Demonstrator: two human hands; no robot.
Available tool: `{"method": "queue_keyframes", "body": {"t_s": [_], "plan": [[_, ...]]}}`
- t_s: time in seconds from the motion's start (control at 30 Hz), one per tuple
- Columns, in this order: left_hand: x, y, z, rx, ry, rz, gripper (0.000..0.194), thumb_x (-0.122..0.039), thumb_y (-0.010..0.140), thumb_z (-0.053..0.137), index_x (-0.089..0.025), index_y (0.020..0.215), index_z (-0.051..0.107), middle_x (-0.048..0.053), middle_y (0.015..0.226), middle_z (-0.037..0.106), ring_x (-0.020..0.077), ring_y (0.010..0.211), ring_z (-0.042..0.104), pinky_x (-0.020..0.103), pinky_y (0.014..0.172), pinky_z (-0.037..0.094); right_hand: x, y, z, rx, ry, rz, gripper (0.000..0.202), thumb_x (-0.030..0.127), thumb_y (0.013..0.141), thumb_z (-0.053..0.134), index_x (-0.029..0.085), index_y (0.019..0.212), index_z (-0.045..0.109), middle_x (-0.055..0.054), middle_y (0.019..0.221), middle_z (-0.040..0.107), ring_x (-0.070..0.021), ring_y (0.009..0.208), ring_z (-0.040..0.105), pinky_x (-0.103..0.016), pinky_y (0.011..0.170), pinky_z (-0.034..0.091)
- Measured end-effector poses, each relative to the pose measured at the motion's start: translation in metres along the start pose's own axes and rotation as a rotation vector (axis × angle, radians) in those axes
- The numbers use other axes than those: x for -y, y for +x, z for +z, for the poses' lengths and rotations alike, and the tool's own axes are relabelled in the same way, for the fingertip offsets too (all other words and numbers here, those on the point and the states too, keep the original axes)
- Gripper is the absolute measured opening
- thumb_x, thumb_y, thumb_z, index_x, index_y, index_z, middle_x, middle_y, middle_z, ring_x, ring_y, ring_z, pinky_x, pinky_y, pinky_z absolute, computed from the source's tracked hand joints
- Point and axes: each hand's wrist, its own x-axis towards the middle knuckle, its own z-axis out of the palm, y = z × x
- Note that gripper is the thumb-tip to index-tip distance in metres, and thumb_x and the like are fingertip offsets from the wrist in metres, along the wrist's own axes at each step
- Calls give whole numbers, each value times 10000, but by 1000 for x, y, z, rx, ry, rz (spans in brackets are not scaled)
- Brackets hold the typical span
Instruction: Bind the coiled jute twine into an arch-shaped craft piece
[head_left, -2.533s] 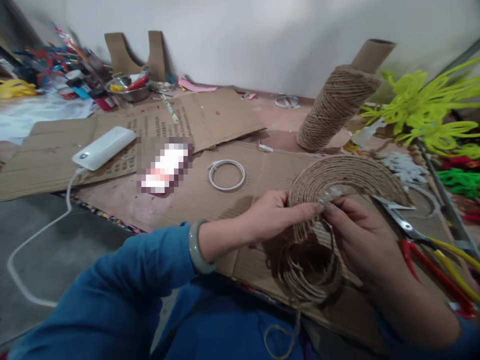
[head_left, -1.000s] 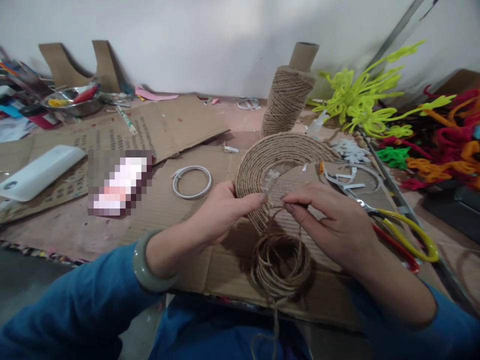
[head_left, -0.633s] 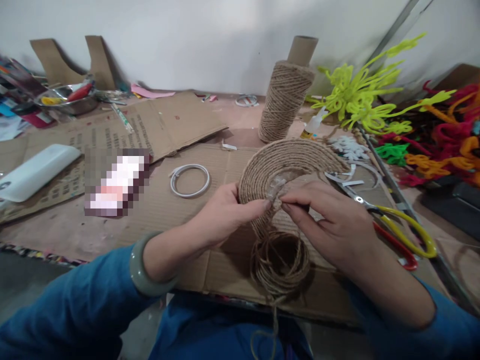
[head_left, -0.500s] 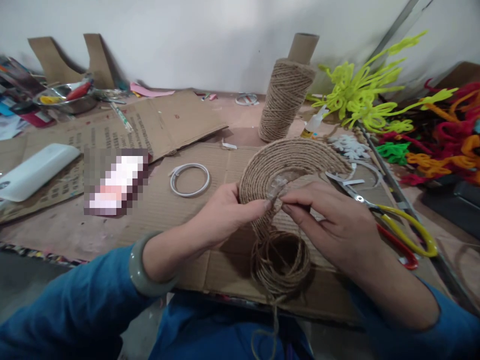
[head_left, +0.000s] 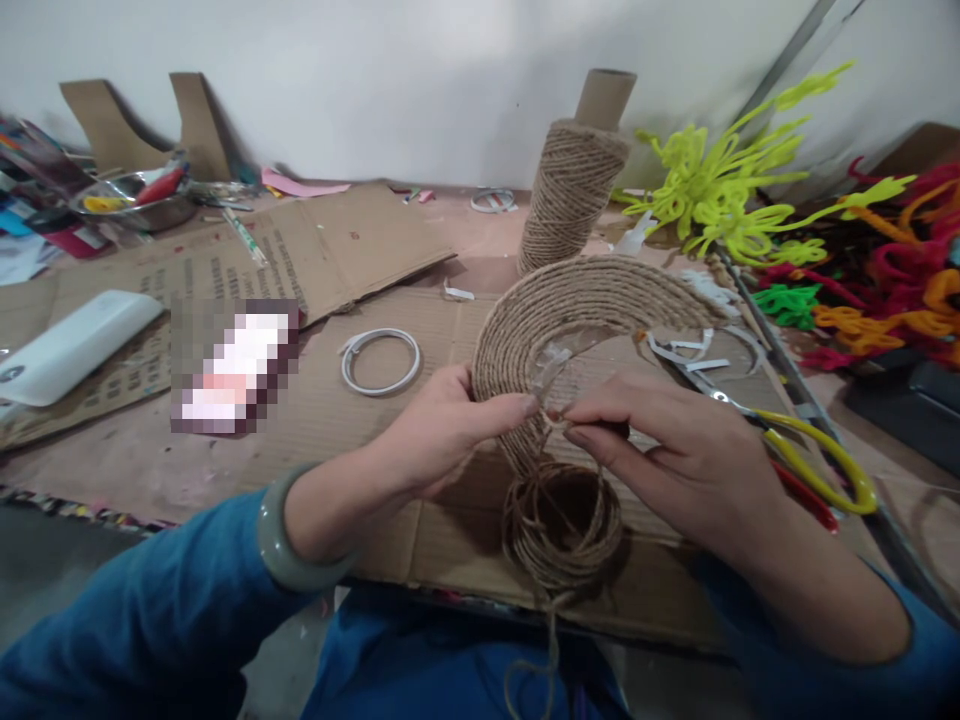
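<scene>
A curved piece covered in rows of jute twine (head_left: 592, 295) is tilted up in front of me. My left hand (head_left: 457, 425) grips its left side, thumb on the face near the inner edge and fingers behind. Clear tape or film (head_left: 553, 368) shows along that inner edge. My right hand (head_left: 660, 450) pinches a strand of twine between thumb and forefinger at the inner edge, close to my left thumb. Below both hands lies a loose coil of twine (head_left: 562, 530), its tail hanging over the table's front edge.
Scissors (head_left: 810, 455) with yellow and red handles lie under and beside my right hand. A twine spool (head_left: 574, 195) stands behind the piece. A white coiled strip (head_left: 380, 362), a blurred-out phone (head_left: 236, 368) and cardboard (head_left: 352, 240) lie leftward. Yellow-green pipe-cleaner flowers (head_left: 720, 190) stand right.
The curved piece has tipped slightly up and its right end reaches farther right, covering the glue bottle's lower part. My right hand has shifted a little right and down, still pinching the strand.
</scene>
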Motion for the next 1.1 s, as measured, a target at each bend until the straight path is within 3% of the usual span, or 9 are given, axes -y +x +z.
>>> {"method": "queue_keyframes", "body": {"t_s": [0.37, 0.67, 1.1], "plan": [[2, 2, -2, -14, 74, 13, 170, -167, 648, 757, -126, 807, 714, 19, 731, 721, 134, 705, 642, 252, 725, 512, 1, 1, -3, 21, 10, 4, 76, 146, 869, 579, 183, 845, 641, 17, 700, 663, -102, 659, 618, -211, 588, 449], [3, 0, -2, 32, 112, 18, 197, -183, 653, 757, -131, 840, 723, 18, 758, 716, 122, 699, 609, 238, 700, 487, 4, -1, 1, -83, -86, -16, 74, 142, 868, 572, 174, 834, 630, -33, 750, 693, -144, 703, 648, -259, 641, 490], [1, -3, 5, 14, 173, -19, 102, -141, 661, 729, -121, 758, 703, 6, 692, 683, 117, 683, 577, 230, 693, 464, 6, -3, 4, -108, -243, -78, 61, 141, 855, 605, 164, 890, 649, -51, 788, 698, -168, 728, 652, -294, 677, 507]]}}
